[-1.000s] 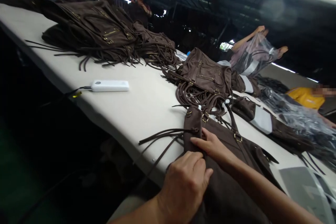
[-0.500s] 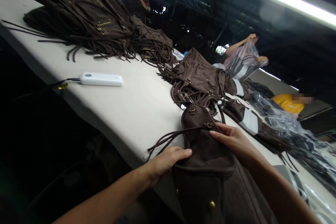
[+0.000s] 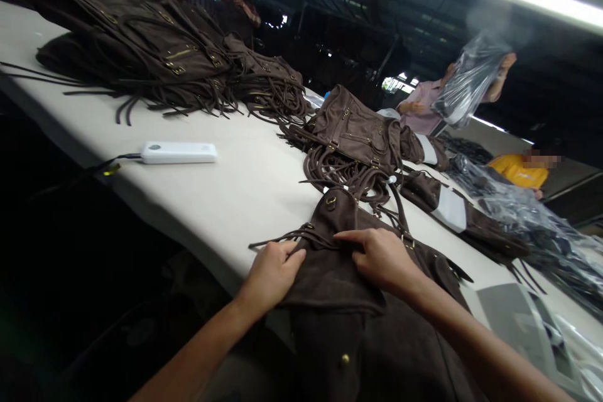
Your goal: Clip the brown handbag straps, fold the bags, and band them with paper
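A dark brown handbag (image 3: 325, 292) lies at the table's near edge, its end panel towards me, with a gold stud low on it and a small gold fitting higher up. My left hand (image 3: 273, 267) is closed on the panel's left edge, thumb on top and fingertips hidden beneath. Across the upper panel my right hand (image 3: 381, 257) rests with its index finger stretched out, touching the leather by some thin cords (image 3: 318, 239). Its thumb stands apart from that finger, and the other fingers are curled.
Several brown bags (image 3: 155, 38) are heaped at the left back; another bag (image 3: 358, 122) lies ahead. A white corded device (image 3: 179, 152) is near the left edge. Wrapped bags (image 3: 452, 207) and clear plastic (image 3: 527, 220) lie right. A person (image 3: 424, 103) holds up a plastic bag.
My right hand has moved from the panel's right edge onto its face, index finger now extended. My left hand has shifted slightly left and up, and the bag has flattened and spread to the right.
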The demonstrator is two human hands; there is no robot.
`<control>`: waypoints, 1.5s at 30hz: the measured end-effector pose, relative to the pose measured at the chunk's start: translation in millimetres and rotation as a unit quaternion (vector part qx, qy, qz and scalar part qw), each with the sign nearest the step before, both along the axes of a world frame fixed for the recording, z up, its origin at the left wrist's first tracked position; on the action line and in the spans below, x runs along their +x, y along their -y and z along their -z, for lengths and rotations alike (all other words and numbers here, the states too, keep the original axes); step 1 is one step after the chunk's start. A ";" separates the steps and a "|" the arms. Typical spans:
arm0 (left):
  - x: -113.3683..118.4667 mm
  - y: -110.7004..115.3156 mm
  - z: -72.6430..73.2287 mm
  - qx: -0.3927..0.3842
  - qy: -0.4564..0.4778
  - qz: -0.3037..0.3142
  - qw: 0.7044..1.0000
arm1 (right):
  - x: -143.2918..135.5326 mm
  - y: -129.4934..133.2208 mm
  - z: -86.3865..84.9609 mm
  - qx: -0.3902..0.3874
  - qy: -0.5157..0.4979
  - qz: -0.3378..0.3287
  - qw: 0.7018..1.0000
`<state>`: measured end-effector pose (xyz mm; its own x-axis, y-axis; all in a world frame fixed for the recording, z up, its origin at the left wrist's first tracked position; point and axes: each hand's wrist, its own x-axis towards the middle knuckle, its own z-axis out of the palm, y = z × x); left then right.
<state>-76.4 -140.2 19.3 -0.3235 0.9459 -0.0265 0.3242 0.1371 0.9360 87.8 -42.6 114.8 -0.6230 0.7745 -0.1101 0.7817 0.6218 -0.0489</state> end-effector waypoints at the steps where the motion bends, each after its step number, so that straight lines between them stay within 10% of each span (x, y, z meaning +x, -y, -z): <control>1: -3.0 1.1 1.1 0.003 0.007 -0.019 1.000 | -5.1 2.9 2.8 0.004 0.016 -0.010 1.000; 17: -7.1 10.7 15.8 0.005 0.105 -0.026 0.994 | -104.1 4.3 44.9 0.000 0.099 -0.056 0.994; 25: -25.0 15.9 9.7 -0.074 0.286 0.015 0.955 | -70.1 -12.9 34.9 -0.050 0.086 -0.054 0.994; 32: -22.3 27.3 11.4 -0.059 0.313 0.006 0.948 | -7.8 -17.2 -10.9 -0.156 -0.213 -0.233 0.936; 40: -18.0 27.8 4.5 -0.038 0.325 -0.012 0.945 | -5.9 12.0 -3.5 -0.195 -0.113 -0.435 0.871; 45: -21.9 22.5 9.0 -0.031 0.308 -0.040 0.950 | -16.9 7.3 -4.7 -0.201 -0.068 -0.382 0.900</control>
